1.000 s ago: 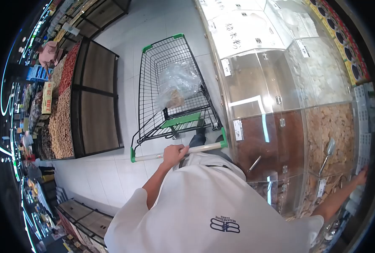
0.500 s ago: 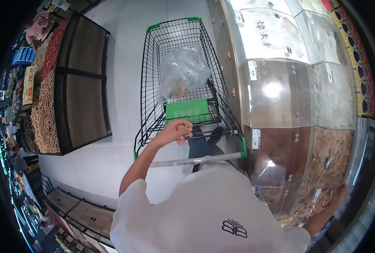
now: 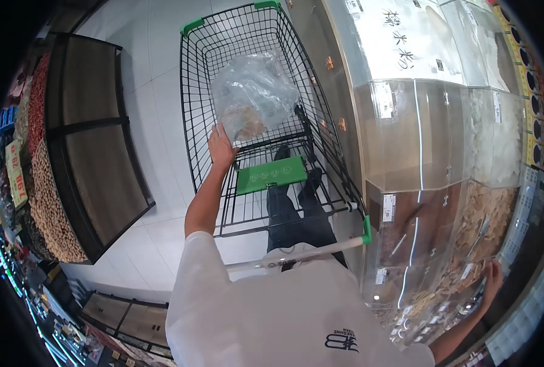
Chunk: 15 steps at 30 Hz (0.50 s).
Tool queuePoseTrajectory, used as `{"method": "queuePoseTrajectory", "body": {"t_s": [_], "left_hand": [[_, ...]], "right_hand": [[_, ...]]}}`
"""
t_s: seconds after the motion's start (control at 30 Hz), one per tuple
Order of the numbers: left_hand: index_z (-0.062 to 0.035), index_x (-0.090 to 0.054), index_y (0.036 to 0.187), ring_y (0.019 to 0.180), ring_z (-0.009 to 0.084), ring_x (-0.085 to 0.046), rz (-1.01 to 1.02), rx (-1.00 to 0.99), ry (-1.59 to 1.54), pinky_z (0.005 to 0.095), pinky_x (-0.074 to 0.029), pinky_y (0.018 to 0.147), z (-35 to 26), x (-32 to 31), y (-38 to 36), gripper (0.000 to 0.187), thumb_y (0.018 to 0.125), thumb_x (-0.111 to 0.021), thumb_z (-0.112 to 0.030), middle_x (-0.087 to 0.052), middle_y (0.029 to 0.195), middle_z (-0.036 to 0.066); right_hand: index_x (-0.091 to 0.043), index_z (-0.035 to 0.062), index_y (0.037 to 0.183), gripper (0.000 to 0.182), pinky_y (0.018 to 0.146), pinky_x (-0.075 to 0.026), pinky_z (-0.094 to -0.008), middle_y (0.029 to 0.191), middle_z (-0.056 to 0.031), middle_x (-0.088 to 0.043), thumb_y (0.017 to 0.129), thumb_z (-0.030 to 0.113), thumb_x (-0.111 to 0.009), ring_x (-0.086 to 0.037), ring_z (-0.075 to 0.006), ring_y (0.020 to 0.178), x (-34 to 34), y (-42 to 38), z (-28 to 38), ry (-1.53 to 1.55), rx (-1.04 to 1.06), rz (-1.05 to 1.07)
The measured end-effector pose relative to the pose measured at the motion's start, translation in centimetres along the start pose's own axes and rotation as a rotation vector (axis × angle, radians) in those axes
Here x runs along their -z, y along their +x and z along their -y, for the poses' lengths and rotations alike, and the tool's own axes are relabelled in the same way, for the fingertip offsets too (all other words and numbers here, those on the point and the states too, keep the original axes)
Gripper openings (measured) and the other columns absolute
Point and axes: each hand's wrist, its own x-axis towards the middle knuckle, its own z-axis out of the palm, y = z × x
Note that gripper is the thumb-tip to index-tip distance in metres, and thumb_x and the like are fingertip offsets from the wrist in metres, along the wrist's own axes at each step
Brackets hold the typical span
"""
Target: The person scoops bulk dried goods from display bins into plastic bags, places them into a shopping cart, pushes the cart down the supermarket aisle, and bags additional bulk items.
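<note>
Reaching over the shopping cart [image 3: 189, 92], my left hand [image 3: 221, 147] has its fingers apart and stretched toward a clear plastic bag [image 3: 253, 85]. Something brown shows in the lower part of the bag, which lies in the wire basket. Whether my fingertips touch the bag is unclear. A green panel [image 3: 272, 175] is just behind that hand. Far to the right, my right hand [image 3: 493, 282] is beside the clear bins of dried goods [image 3: 486, 211], its fingers partly seen and small in the view.
Clear lidded bins [image 3: 400, 128] with price tags line the right side. At the left stands a dark-framed shelf [image 3: 88, 79] with nuts [image 3: 52, 208] in bulk. Pale floor tiles [image 3: 152, 122] lie between shelf and cart. A low rack [image 3: 125, 318] is at the lower left.
My left hand has moved forward from near the cart's handle to the bag, and its fingers have straightened. The cart and shelves appear shifted in the view.
</note>
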Motion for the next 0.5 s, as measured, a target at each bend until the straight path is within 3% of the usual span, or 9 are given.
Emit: {"method": "queuePoseTrajectory", "body": {"t_s": [0.03, 0.07, 0.13, 0.2, 0.3, 0.5], "left_hand": [[0.0, -0.024, 0.15, 0.128, 0.0384, -0.048, 0.087, 0.105, 0.013, 0.0471, -0.047, 0.1, 0.6, -1.3, 1.2, 0.106, 0.069, -0.089, -0.025, -0.041, 0.145, 0.023], [-0.0004, -0.018, 0.151, 0.122, 0.0376, -0.055, 0.108, 0.202, 0.031, 0.0468, -0.05, 0.096, 1.0, -2.6, 1.7, 0.109, 0.072, -0.088, -0.029, -0.049, 0.139, 0.023], [0.0029, -0.035, 0.143, 0.113, 0.0388, -0.062, 0.201, 0.43, -0.113, 0.049, -0.052, 0.092, 1.5, -3.3, 2.8, 0.083, 0.082, -0.076, -0.036, -0.06, 0.129, 0.023], [0.0004, -0.06, 0.12, 0.107, 0.0399, -0.066, 0.289, 0.444, -0.078, 0.0522, -0.053, 0.089, 5.7, -7.5, 4.9, 0.05, 0.09, -0.06, -0.04, -0.068, 0.116, 0.021], [-0.0029, -0.07, 0.098, 0.107, 0.0389, -0.065, 0.233, 0.328, -0.097, 0.0504, -0.051, 0.091, 5.8, -6.4, 3.7, 0.042, 0.092, -0.05, -0.039, -0.069, 0.114, 0.022], [-0.0024, -0.067, 0.095, 0.088, 0.036, -0.065, 0.186, -0.019, -0.465, 0.0433, -0.049, 0.079, 6.3, -4.5, 1.2, 0.035, 0.095, -0.048, -0.031, -0.067, 0.093, 0.024]], "right_hand": [[-0.064, 0.0023, 0.114, 0.026, 0.075, -0.046, -0.0232, 0.095, 0.0008, -0.063, 0.1, 0.024, -0.062, -0.057, -0.0072, 0.086, -0.4, -0.4, 0.7, -0.036, -0.022, 0.024], [-0.064, 0.002, 0.113, 0.025, 0.076, -0.046, -0.0232, 0.095, 0.0007, -0.063, 0.1, 0.024, -0.062, -0.057, -0.0071, 0.086, -0.4, -0.7, 1.1, -0.075, -0.044, 0.051], [-0.064, 0.0009, 0.113, 0.023, 0.076, -0.047, -0.0245, 0.096, -0.0003, -0.064, 0.1, 0.02, -0.061, -0.057, -0.0079, 0.086, -0.1, -1.5, 2.0, -0.132, -0.049, 0.101], [-0.063, 0.0002, 0.114, 0.023, 0.077, -0.047, -0.0251, 0.096, -0.0006, -0.064, 0.1, 0.019, -0.061, -0.058, -0.0085, 0.086, -0.4, -2.9, 3.3, -0.174, -0.053, 0.047], [-0.063, -0.0009, 0.117, 0.024, 0.078, -0.048, -0.0258, 0.098, -0.0024, -0.064, 0.1, 0.017, -0.061, -0.059, -0.01, 0.088, -1.2, -4.3, 4.1, -0.126, -0.04, 0.023], [-0.063, -0.0003, 0.117, 0.026, 0.084, -0.048, -0.0264, 0.105, -0.0041, -0.064, 0.098, 0.017, -0.063, -0.06, -0.0112, 0.094, -4.6, -4.9, 0.1, 0.026, -0.085, 0.042]]}}
